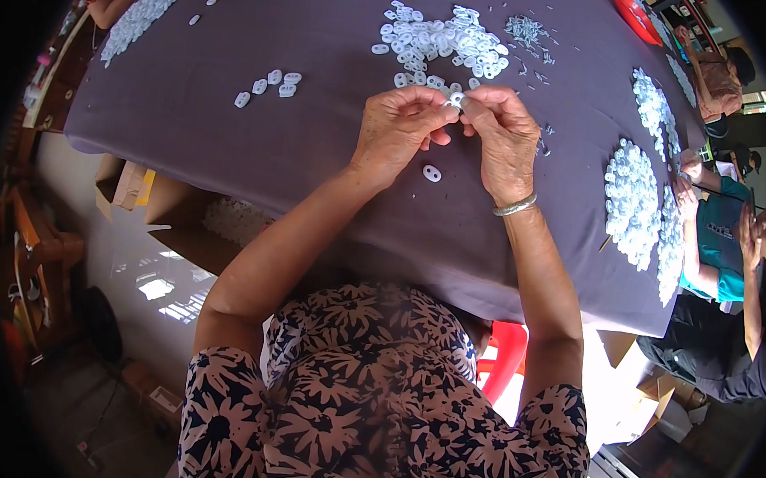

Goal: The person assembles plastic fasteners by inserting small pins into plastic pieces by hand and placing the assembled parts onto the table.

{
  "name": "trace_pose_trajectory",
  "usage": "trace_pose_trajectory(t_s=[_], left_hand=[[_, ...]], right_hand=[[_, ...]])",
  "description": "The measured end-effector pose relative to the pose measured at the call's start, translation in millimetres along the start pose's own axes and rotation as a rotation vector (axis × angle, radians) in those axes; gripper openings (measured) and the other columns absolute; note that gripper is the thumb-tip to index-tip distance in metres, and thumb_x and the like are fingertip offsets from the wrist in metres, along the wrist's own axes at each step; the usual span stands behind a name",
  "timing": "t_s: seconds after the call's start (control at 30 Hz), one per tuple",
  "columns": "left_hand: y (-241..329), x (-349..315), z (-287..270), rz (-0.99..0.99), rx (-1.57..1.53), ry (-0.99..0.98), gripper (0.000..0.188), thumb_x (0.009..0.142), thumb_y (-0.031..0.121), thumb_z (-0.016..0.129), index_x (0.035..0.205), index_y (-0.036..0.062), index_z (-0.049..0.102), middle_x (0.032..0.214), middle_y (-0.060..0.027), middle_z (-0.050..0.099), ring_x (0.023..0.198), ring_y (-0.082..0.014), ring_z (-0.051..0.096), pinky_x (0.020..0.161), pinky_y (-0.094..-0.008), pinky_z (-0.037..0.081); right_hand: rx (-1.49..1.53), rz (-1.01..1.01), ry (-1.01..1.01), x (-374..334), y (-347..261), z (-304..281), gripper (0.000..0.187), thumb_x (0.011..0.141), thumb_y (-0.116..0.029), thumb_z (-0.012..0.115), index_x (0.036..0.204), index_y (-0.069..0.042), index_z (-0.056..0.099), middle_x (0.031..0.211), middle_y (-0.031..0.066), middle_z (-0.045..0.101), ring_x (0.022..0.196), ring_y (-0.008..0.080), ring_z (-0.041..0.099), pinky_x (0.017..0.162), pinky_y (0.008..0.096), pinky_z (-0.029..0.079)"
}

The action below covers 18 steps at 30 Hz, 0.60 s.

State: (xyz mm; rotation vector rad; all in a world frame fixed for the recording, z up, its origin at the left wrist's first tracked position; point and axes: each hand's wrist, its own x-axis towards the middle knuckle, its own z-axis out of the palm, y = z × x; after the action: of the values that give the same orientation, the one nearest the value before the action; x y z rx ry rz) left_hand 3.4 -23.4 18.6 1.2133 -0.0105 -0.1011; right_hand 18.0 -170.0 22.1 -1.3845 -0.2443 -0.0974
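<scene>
Between my fingertips, over the middle of the table, I hold a small white oval plastic piece with holes [455, 99]. My left hand [402, 129] pinches it from the left, thumb and forefinger pressed together. From the other side my right hand [504, 140], with a bangle at the wrist, grips it too. Fingers hide part of the piece. One loose oval piece [433, 173] lies on the cloth just below my hands. Just beyond them spreads a heap of similar white pieces [443, 41], and right of that heap lie small metal screws or pins [526, 30].
A dark cloth covers the table [259, 148]. Several white pieces [275, 77] lie apart at left. More heaps sit at the far left [149, 11] and right [632, 203]. A red tray [639, 18] stands at far right. Co-workers sit along the right edge. An open cardboard box [187, 213] is below left.
</scene>
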Motion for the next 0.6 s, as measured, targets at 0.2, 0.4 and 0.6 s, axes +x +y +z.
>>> trace_pose_trajectory(t_s=[0.2, 0.4, 0.6], left_hand=[[-0.8, 0.5, -2.0, 0.011, -0.015, 0.028, 0.018, 0.08, 0.009, 0.069, 0.095, 0.0005, 0.063, 0.077, -0.0062, 0.066, 0.061, -0.0102, 0.06, 0.05, -0.0195, 0.044], [0.9, 1.6, -4.0, 0.002, -0.045, -0.003, 0.022, 0.082, 0.004, 0.066, 0.102, 0.0014, 0.056, 0.081, -0.0086, 0.066, 0.068, -0.0153, 0.066, 0.051, -0.0209, 0.047], [-1.7, 2.4, -6.3, 0.024, -0.058, -0.007, 0.023, 0.084, 0.003, 0.062, 0.105, 0.0023, 0.054, 0.085, -0.0094, 0.066, 0.073, -0.0164, 0.067, 0.054, -0.0222, 0.047]], right_hand=[[-0.085, -0.028, -0.041, -0.2, -3.1, 3.5, 0.012, 0.085, -0.001, 0.061, 0.096, -0.002, 0.065, 0.087, 0.0018, 0.064, 0.073, 0.0059, 0.056, 0.063, 0.0209, 0.046], [-0.082, -0.045, -0.071, 0.1, 1.8, 0.0, 0.009, 0.086, -0.003, 0.061, 0.094, -0.002, 0.065, 0.088, 0.0012, 0.064, 0.074, 0.006, 0.057, 0.064, 0.0211, 0.047], [-0.132, -0.098, -0.114, 1.0, 3.7, -1.5, 0.014, 0.082, 0.005, 0.062, 0.095, -0.002, 0.061, 0.089, 0.0029, 0.063, 0.08, 0.0079, 0.059, 0.069, 0.0212, 0.05]])
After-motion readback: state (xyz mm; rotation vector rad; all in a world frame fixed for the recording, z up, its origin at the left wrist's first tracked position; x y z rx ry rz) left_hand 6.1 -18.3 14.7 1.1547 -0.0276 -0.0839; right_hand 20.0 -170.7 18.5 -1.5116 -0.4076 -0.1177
